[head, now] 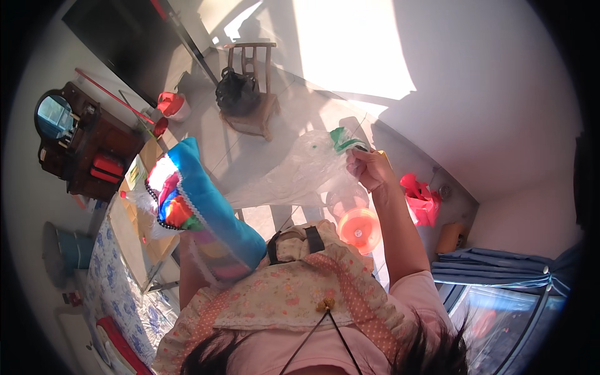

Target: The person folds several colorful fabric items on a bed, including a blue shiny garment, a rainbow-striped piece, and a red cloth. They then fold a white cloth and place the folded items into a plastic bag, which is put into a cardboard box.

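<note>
My right hand is raised before me, its fingers closed on the bunched edge of a clear plastic bag with a green printed patch. The bag spreads to the left over the floor. On my left, a blue cushion-like fabric item with a multicoloured front, white lace trim, dark beads and white fluff is held up against my left arm. It hides my left hand, so the grip cannot be made out. Below the right hand, partly behind the bag, is a transparent container with an orange base.
A wooden chair holding a black bag stands ahead. A red and white bucket is by the wall, a pink plastic bag at right. On the left are a table and a mirrored dresser.
</note>
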`<state>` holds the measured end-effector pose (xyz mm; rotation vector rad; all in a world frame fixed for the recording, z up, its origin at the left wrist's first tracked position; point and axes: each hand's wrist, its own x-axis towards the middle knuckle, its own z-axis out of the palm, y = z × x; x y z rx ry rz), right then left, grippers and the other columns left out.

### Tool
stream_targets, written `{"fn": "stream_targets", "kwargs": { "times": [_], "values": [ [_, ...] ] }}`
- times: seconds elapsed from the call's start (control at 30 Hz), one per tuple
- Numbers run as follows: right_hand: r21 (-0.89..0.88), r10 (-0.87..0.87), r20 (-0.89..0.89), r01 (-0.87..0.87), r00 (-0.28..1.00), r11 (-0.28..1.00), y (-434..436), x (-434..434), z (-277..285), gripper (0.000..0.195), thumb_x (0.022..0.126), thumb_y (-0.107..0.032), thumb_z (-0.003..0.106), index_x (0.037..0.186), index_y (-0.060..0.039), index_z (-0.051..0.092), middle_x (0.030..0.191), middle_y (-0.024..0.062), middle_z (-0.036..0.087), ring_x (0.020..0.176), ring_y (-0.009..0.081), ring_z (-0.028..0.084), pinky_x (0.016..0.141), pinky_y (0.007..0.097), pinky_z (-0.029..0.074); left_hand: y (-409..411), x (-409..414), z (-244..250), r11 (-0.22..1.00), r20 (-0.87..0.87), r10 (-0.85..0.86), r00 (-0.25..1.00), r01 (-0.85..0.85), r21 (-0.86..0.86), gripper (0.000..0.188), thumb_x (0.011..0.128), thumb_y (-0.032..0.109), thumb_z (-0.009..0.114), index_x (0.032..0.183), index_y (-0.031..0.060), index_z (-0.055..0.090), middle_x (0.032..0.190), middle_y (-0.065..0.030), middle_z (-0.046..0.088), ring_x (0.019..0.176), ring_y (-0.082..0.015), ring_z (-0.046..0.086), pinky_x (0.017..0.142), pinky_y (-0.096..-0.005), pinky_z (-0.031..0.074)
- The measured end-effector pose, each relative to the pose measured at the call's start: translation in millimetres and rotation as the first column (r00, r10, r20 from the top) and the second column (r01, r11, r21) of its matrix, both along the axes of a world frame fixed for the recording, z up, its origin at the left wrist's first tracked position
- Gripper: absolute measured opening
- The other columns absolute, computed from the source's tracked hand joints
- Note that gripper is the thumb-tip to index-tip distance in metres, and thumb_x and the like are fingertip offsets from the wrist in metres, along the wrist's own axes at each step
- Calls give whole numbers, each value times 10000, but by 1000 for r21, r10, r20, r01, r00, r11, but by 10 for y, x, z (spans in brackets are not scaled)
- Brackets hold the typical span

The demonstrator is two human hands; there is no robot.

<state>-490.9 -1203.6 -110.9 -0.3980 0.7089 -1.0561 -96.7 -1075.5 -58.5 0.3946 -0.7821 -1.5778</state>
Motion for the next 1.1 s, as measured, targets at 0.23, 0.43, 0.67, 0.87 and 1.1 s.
{"fn": "stream_targets", "kwargs": {
  "times": [0.23, 0.43, 0.67, 0.87, 1.1],
  "values": [
    [-583, -545, -253, 324, 800, 745, 416, 346, 1695, 292, 970, -219, 458, 1138, -4, 562, 949, 61, 619, 800, 151, 598, 729, 290, 508, -93, 92, 6, 995, 17, 88, 996, -89, 44, 426, 776, 257, 662, 1109, 55, 488, 957, -123, 579, 761, -272, 596, 743, -439, 514],
    [21, -339, -919, -885, -200, 465, 630, 334, 674, 437, 884, -367, 615, 1056, 33, 577, 716, 117, 602, 722, 152, 614, 662, 340, 490, -317, 71, -109, 993, 2, 93, 996, -93, 70, 502, 748, 243, 663, 1163, 50, 459, 1026, -138, 562, 833, -280, 591, 791, -438, 502],
    [-221, 25, -724, -267, 689, 938, 401, -202, 839, 393, 948, -368, 552, 781, -19, 618, 618, -83, 434, 558, 26, 347, 494, 230, 295, -386, 47, -188, 991, 14, 74, 997, -75, 113, 594, 714, 227, 665, 1226, 44, 424, 1107, -156, 542, 917, -290, 585, 848, -436, 489],
    [-399, -256, -871, -301, 419, 866, 480, -240, 900, 319, 946, -293, 574, 846, 7, 616, 587, -4, 470, 548, 86, 395, 512, 272, 341, -634, -139, -123, 992, 72, -7, 997, -2, 125, 676, 686, 213, 667, 1280, 39, 395, 1177, -171, 524, 989, -298, 579, 897, -435, 477],
    [-594, -579, -799, -374, 164, 713, 599, 101, 1041, 191, 932, -180, 569, 993, -10, 632, 672, 195, 569, 585, 324, 543, 540, 351, 438, -674, -402, -148, 953, 258, -201, 945, 127, 276, 773, 653, 198, 668, 1343, 34, 360, 1258, -189, 504, 1073, -307, 573, 954, -434, 464]
  ]
}}
